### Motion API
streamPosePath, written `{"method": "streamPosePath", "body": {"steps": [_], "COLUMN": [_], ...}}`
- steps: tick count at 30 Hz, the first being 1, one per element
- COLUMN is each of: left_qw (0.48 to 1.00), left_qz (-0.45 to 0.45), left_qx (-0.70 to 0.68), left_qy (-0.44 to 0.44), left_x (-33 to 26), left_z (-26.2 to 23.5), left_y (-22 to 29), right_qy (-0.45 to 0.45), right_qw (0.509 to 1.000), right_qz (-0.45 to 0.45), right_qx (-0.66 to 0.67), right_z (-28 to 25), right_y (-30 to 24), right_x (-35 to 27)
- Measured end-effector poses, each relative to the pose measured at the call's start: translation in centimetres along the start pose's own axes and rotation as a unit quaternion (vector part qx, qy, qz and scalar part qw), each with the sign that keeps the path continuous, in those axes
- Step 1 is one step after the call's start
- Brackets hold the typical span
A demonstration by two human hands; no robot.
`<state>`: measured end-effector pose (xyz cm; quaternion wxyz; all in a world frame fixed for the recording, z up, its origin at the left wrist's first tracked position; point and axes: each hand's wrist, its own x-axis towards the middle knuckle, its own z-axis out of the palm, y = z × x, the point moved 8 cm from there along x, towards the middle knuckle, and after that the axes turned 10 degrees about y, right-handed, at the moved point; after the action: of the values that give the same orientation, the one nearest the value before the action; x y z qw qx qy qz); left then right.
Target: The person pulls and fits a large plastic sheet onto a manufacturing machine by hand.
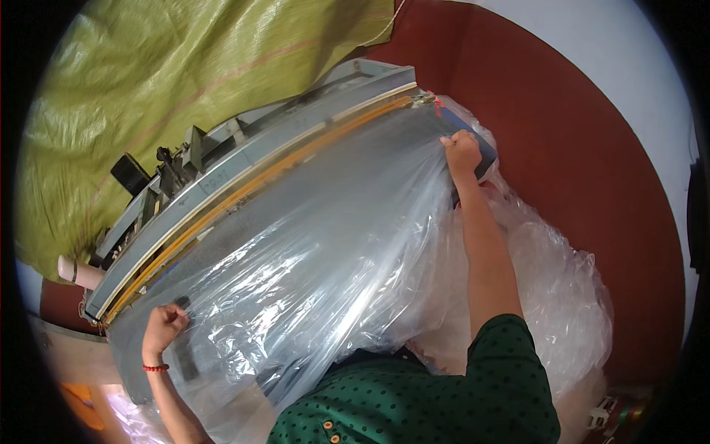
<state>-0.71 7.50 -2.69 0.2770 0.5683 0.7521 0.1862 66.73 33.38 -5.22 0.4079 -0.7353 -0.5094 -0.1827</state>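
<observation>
Now — left hand fisted on plastic sheet | right hand pinching its far corner

Premises: small packaging workshop. Evidence: long grey bar-type sealing machine with yellow-brown strip along its edge, set across grey worktop. Clear plastic sheeting spread over worktop; heap of crumpled clear plastic at right. Green woven sack material piled at far left. Cardboard roll core at left. Floor dark red, bare.
</observation>
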Motion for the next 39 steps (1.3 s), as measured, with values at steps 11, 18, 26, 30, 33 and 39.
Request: {"method": "streamPosePath", "body": {"steps": [11, 18, 26, 30, 33, 39], "left_qw": [0.918, 0.886, 0.884, 0.844, 0.925, 0.912], "left_qz": [-0.017, -0.077, -0.154, 0.089, 0.190, 0.189], "left_qx": [0.216, 0.167, 0.247, 0.186, 0.164, 0.122], "left_qy": [0.333, 0.426, 0.365, 0.494, 0.284, 0.342], "left_x": [-10.5, -11.4, -10.9, -8.4, -5.4, -2.7], "left_z": [-21.3, -12.4, -13.0, -11.5, -5.4, -3.9], "left_y": [-12.9, -17.9, -25.4, -9.6, -5.1, -6.9], "right_qy": [-0.040, -0.100, -0.119, -0.095, -0.094, -0.101], "right_qw": [0.994, 0.988, 0.986, 0.989, 0.991, 0.933], "right_qz": [-0.097, -0.071, -0.062, -0.064, -0.041, 0.080], "right_qx": [-0.035, -0.096, -0.101, -0.095, -0.085, 0.337], "right_z": [2.1, 4.1, 4.5, 4.2, 4.7, 4.5], "right_y": [-0.1, 0.8, 0.9, 1.9, 2.1, 8.5], "right_x": [1.4, 1.6, 1.5, 1.8, 1.7, 4.7]}}
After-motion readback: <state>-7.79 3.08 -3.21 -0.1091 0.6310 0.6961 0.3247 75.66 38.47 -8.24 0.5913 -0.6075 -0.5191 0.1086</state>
